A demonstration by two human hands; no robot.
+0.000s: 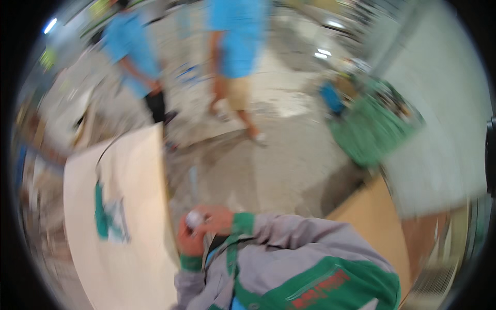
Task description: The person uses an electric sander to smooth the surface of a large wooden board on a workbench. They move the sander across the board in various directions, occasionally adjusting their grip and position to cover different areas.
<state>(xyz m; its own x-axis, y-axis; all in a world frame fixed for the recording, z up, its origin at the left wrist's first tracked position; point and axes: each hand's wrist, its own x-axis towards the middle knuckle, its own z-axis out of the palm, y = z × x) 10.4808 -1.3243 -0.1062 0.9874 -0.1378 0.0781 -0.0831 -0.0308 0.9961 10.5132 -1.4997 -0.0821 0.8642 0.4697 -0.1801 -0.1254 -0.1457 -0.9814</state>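
The picture is blurred by motion. My left hand [187, 242] and my right hand [219, 219] meet close to my chest, both closed on a small white round object [195, 218]. My left hand cups it from below and the fingers of my right hand pinch it from the right. Both grey sleeves end in green cuffs. What the white object is cannot be made out.
A pale plywood board [139, 170] stands to my left with a green power tool [106, 217] and its cable on it. Another board [369, 206] leans at the right. Two people in blue shirts [237, 36] stand on the concrete floor ahead. A green heap [369, 132] lies far right.
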